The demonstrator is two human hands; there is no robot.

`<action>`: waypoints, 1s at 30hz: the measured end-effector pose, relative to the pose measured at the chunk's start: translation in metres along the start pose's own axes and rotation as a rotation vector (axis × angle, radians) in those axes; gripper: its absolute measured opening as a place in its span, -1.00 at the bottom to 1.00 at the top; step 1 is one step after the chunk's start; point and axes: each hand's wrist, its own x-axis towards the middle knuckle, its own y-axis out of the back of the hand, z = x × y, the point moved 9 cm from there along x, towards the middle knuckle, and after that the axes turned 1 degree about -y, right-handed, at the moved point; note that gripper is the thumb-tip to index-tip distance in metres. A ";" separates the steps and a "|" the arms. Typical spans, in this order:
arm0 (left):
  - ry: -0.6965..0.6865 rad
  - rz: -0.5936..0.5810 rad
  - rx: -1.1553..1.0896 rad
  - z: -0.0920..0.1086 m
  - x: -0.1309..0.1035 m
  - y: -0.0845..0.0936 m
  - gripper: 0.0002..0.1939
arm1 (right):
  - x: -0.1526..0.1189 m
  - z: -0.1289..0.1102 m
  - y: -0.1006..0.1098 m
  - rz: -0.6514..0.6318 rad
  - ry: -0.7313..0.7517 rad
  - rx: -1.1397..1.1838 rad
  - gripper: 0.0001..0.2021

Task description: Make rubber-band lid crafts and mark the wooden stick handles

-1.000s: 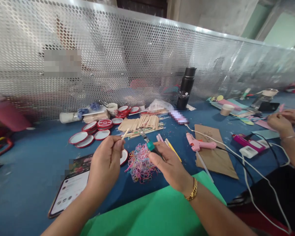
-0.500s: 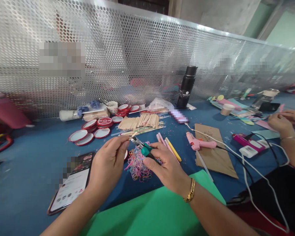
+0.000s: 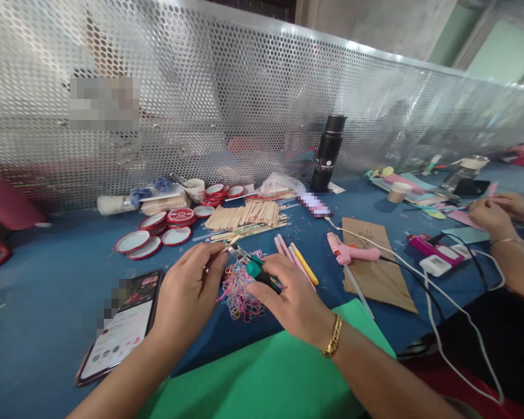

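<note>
My left hand (image 3: 192,279) is closed, thumb and fingers pinching a thin wooden stick (image 3: 234,239), of which only a pale tip shows. Wrapped in my right hand (image 3: 292,294) is a pair of cutting pliers (image 3: 255,267) with green and black handles. Its metal jaws meet the stick close to my left fingertips; I cannot tell whether they are closed on it. Below the pliers lies a tangled heap of colourful elastic bands (image 3: 247,302). Just behind my hands is a pile of wooden sticks (image 3: 244,215).
Red-rimmed lids (image 3: 133,241) and a phone (image 3: 122,329) lie left. Right are coloured glue sticks (image 3: 303,262), a pink glue gun (image 3: 353,251) on cardboard (image 3: 388,285), and trailing white cables. A black bottle (image 3: 328,154) stands behind. Green sheet (image 3: 262,378) lies in front; another person's hands (image 3: 493,215) work far right.
The view has shifted slightly, so the table things sit a little further left. Both hands keep their grip, with the pliers still at the stick.
</note>
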 end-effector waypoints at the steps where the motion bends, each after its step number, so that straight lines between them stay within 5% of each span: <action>1: -0.005 0.007 0.005 0.001 0.000 0.000 -0.82 | 0.000 -0.001 0.000 -0.005 0.003 -0.015 -0.64; 30: -0.015 0.038 0.042 0.003 -0.004 0.001 -0.76 | -0.004 -0.007 0.001 0.024 0.070 -0.167 -0.66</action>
